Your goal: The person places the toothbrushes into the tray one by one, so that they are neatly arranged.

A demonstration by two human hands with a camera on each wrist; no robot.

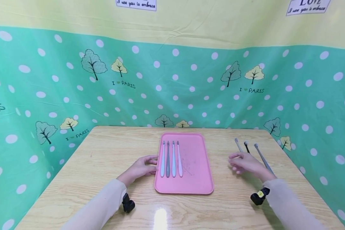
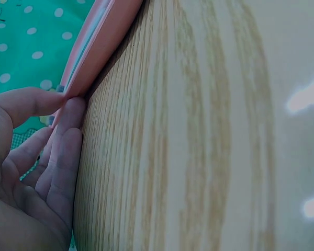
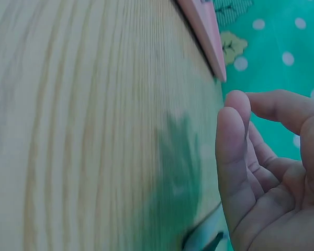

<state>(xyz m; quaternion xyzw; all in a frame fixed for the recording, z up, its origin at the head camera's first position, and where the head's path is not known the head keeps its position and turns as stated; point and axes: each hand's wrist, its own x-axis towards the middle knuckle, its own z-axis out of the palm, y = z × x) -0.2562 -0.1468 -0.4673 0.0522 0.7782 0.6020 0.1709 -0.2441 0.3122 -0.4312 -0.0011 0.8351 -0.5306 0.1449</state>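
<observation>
My left hand (image 1: 142,166) pinches the left rim of a pink tray (image 1: 194,183) between thumb and fingers; the left wrist view shows the thumb (image 2: 39,99) at the rim. Several slim toothbrush-like sticks lie side by side on the tray's left half: a pale one (image 1: 162,164), a dark grey one (image 1: 168,164), a light blue one (image 1: 173,164) and a pinkish one (image 1: 180,164). To the right of the tray, my right hand (image 1: 245,163) hovers over the table, fingers loosely bent and holding nothing. Just beyond it lie a light grey stick (image 1: 238,144), a black stick (image 1: 246,147) and a grey-blue stick (image 1: 263,158), partly hidden by the hand and forearm.
Everything stands on a light wooden table (image 1: 109,140). A green and yellow printed cloth (image 1: 184,73) hangs behind it and along both sides. Black wrist cameras (image 1: 128,204) sit under both sleeves.
</observation>
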